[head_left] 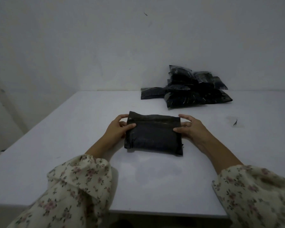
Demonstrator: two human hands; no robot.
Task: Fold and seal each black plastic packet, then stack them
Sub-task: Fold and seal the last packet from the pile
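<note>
One black plastic packet (153, 135) lies flat on a white table (72, 145), held between two bare hands. The left grip (117, 129) clasps the packet's left short end, thumb lying on top and fingers curled round the edge. The right grip (191, 129) clasps the right short end the same way, thumb on top and fingertips at the far corner. A folded flap with a duller strip runs along the packet's far edge, from one grip to the other.

One loose pile of black packets (187, 89) sits beyond the right grip, well apart from it, against the wall (89, 46). The packets overlap and tilt at odd angles, so their number cannot be counted. One small dark scrap (235, 122) lies on the table out to the right of the right grip, apart from it.

Two floral sleeves show: the left sleeve (76, 186) and the right sleeve (253, 195), both over the near part of the table.

The table's left edge runs diagonally away, well outside the left grip. Its near edge lies under the sleeves, and its far edge meets the wall behind the pile. Bare table surface spreads left of the left grip, between the packet and the near edge, and between both grips and the pile.
</note>
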